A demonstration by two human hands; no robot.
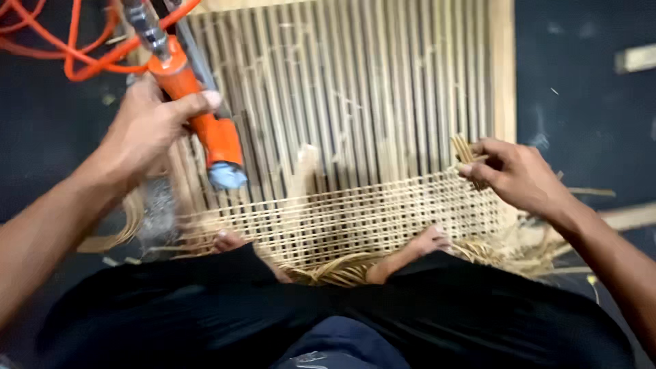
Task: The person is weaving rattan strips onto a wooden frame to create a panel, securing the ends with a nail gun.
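At upper left the left hand (147, 130) grips the orange tool (198, 116), nose angled down-right at the cane panel (355, 212), while the right hand (516, 174) pinches strands (465, 149) at its right edge.

The tool (195, 102) hangs over the woven frame's (355, 137) left side, strips (468, 154) at its right.

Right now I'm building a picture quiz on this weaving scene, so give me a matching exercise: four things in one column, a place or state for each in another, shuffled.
Things:
1. left hand
2. right hand
3. orange hose
4. woven panel

Places or states:
A. coiled at the upper left
B. pinching cane strips at the panel's right edge
C. gripping the orange air tool
D. lying flat ahead of the person's bare feet

Pairs: 1-C, 2-B, 3-A, 4-D
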